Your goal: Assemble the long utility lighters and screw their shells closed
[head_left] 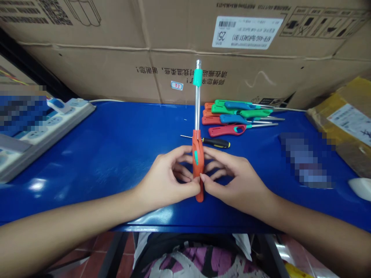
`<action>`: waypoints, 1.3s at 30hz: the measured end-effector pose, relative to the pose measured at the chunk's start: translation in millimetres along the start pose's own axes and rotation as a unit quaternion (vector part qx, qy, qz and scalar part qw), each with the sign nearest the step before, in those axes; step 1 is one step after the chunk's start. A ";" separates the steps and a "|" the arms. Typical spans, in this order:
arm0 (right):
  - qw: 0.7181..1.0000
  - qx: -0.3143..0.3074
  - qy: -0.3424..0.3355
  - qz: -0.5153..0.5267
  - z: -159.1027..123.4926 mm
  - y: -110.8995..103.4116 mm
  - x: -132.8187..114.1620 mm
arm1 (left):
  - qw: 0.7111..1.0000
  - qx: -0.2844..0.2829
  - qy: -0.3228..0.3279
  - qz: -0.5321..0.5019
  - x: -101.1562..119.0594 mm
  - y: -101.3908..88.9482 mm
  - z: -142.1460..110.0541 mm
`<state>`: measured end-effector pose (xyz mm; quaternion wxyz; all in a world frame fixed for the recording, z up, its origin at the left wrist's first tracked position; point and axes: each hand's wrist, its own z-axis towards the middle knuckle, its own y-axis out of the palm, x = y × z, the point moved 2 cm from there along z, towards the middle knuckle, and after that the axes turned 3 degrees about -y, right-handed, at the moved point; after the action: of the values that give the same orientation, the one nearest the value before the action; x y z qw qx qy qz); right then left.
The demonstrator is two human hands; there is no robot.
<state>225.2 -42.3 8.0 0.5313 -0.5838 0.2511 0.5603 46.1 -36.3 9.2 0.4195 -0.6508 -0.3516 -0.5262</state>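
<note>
An orange gas lighter (198, 166) is held upright in front of me, its metal tube pointing away and a green sleeve near the tip. My left hand (171, 173) grips its left side between thumb and fingers. From the other side, my right hand (236, 177) pinches the same handle, thumb close to the left thumb. A green trigger shows on the handle between the hands. Just behind it lies a black and yellow screwdriver (217, 143), its thin shaft partly hidden by the lighter.
Several red, green and blue lighters (240, 116) lie piled at the back of the blue table (116, 154). A power strip (49, 127) stands at left. Cardboard boxes (110, 73) wall the back; a taped box (344, 119) and blurred item (307, 160) are right.
</note>
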 end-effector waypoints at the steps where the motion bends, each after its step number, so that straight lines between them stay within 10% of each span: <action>1: 1.000 0.002 -0.005 -0.004 -0.2 0.5 -0.5 | 1.000 0.000 0.003 0.001 -0.4 0.0 -0.7; 15: 0.993 -0.020 0.105 0.047 4.6 -4.2 9.7 | 0.968 -0.025 -0.009 -0.251 -10.7 -10.8 16.9; 29: 0.991 -0.067 0.044 -0.106 0.1 -3.4 -1.0 | 0.964 -0.013 -0.057 -0.261 -15.8 -9.7 20.0; 39: 0.988 -0.099 0.120 -0.021 2.1 -10.9 2.4 | 0.965 -0.029 -0.040 -0.256 -20.9 -13.5 21.9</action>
<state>234.6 -36.3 9.9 0.4486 -0.7016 0.2435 0.4972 38.3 -11.2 -11.0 0.2376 -0.5717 -0.5077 -0.5991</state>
